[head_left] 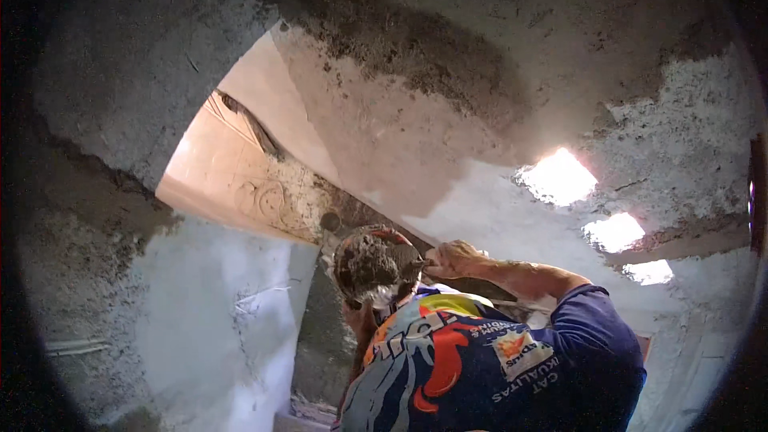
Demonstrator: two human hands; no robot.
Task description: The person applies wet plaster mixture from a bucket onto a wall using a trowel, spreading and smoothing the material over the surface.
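A round bowl or bucket of dark, lumpy wet mortar is close in front of my chest. My right hand is closed round the handle of a trowel at the container's right side. Its greyish blade reaches in over the mortar. My left hand is below the container's near left side, seemingly holding it from underneath. The container and shadow hide most of its fingers.
Rough grey mortar covers part of the wall, beside a paler surface. Three bright square openings are at right. At left, a lit opening shows a dark strip, above a smooth pale panel.
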